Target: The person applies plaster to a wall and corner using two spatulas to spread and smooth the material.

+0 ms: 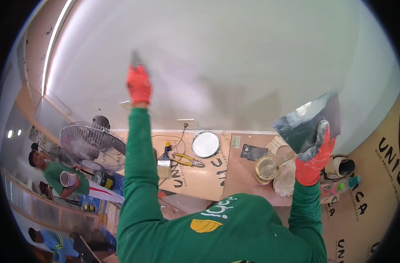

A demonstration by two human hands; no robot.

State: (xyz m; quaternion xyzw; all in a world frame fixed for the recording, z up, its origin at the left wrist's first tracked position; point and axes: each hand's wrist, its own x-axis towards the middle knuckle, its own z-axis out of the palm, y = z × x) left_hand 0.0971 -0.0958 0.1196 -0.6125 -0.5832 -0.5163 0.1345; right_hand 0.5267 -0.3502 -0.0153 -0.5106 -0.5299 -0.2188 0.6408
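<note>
My left hand (pixel 139 85), in an orange glove, is raised to the pale wall (pixel 235 61). Its fingers close on a putty knife (pixel 136 58), whose dark blade is smeared by motion; whether the blade touches the wall I cannot tell. At the right, my right hand (pixel 313 164) wears an orange glove with grey-smeared fingertips. It grips a wide metal scraper (pixel 307 118), tilted, with pale putty spread along its blade. The thumb lies along the scraper's face, and its handle is hidden by the glove.
Below the wall, a board-covered surface (pixel 189 184) bears a paintbrush (pixel 164 168), pliers (pixel 189 161), a round white lid (pixel 206 144), an open can (pixel 265 171) and bottles (pixel 340 187). A fan (pixel 92 147) stands left, near a person in green (pixel 66 177) holding a pail.
</note>
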